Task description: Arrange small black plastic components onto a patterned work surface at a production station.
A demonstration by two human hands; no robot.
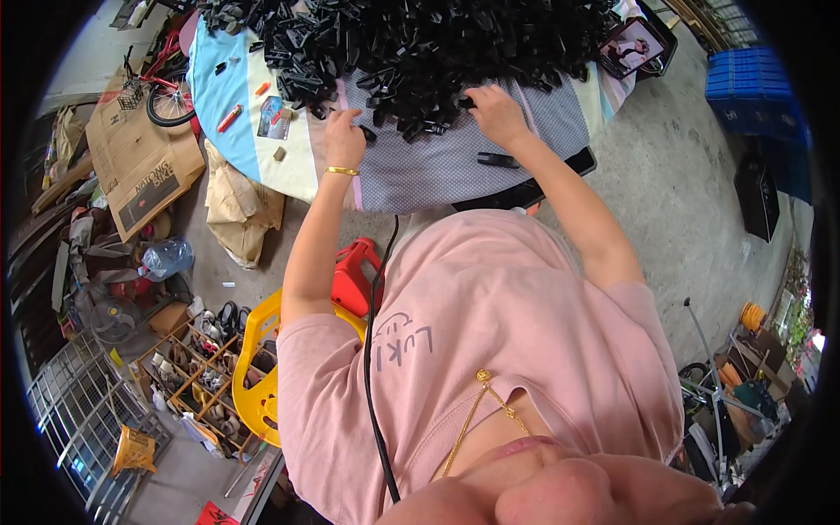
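Note:
A large heap of small black plastic pieces (420, 57) covers the far part of a cloth-topped table (411, 179). At the heap's near left edge is my left hand (344, 138), fingers curled together. A black piece (368, 134) shows right beside its fingertips; whether they grip it is hard to tell. My right hand (499, 115) reaches the heap's near edge farther right, thumb and fingers closed on a small black plastic piece (466, 102). One longer black piece (498, 160) lies apart on the dotted cloth, just left of my right forearm.
On the table's left lie a red tube-shaped item (229, 118), a picture card (273, 118) and a small tan block (279, 154). A screen (632, 46) stands at the far right edge. A yellow plastic chair (256, 385) is at my left; blue crates (757, 92) stand far right.

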